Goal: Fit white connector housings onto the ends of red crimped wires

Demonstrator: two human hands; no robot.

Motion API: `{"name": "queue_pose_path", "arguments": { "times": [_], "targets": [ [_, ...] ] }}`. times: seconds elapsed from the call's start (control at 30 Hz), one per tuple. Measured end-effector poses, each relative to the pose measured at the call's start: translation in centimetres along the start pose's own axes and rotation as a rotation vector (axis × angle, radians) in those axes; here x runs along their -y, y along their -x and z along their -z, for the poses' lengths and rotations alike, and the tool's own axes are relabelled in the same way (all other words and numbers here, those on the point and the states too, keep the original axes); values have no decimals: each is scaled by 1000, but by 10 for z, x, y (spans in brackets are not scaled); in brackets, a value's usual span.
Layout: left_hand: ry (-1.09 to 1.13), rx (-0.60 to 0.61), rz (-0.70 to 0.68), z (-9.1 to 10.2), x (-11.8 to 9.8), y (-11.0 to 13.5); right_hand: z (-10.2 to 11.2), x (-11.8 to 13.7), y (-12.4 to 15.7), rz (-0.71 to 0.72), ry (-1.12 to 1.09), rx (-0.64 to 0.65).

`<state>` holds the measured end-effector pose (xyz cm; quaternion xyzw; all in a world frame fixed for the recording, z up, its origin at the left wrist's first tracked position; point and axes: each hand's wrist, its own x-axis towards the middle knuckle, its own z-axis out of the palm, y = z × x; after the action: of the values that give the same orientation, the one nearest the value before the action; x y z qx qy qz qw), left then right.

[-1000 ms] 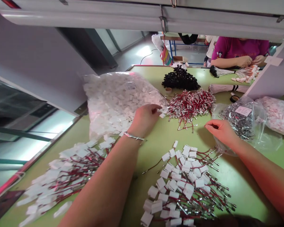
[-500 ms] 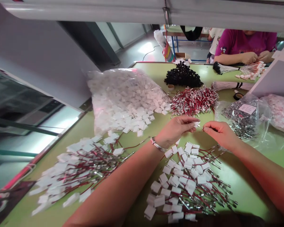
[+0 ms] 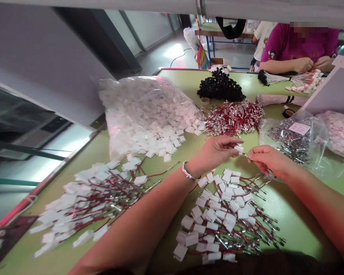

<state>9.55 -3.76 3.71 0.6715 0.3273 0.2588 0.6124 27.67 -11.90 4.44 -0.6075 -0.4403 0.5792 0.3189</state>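
Note:
My left hand (image 3: 222, 149) pinches a small white plastic connector housing (image 3: 239, 149) between thumb and fingers. Close to its right, my right hand (image 3: 265, 157) has thumb and forefinger closed on a short wire with a metal terminal (image 3: 245, 154), whose tip reaches the housing. How deep the terminal sits in the housing cannot be made out. Below both hands lies a pile of red wires with white housings (image 3: 220, 214) on the green table (image 3: 301, 214). Just behind them is a heap of loose red wires with metal terminals (image 3: 235, 118).
A clear bag of white housings (image 3: 149, 114) lies left of centre, with another wired pile (image 3: 86, 202) in front. Black parts (image 3: 220, 86) are heaped at the back. Bags of metal parts (image 3: 292, 133) and pale parts (image 3: 341, 130) lie right. A co-worker (image 3: 298, 49) sits opposite.
My right hand has come slightly nearer my left, and the terminal now meets the white housing. The whole view has shifted a little, with things appearing higher.

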Motion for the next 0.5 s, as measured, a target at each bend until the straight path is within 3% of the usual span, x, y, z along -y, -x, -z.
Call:
{"name": "queue_pose_path", "arguments": {
  "times": [0.2,0.33,0.5],
  "targets": [
    [26,95,52,-4,2,-1,-3,-1,-1,8,-11,13],
    [94,19,61,-6,2,-1,-7,-4,-4,167,38,-96],
    [92,-25,105,-5,4,0,-10,-3,-4,286,313,-210]
  ]
}}
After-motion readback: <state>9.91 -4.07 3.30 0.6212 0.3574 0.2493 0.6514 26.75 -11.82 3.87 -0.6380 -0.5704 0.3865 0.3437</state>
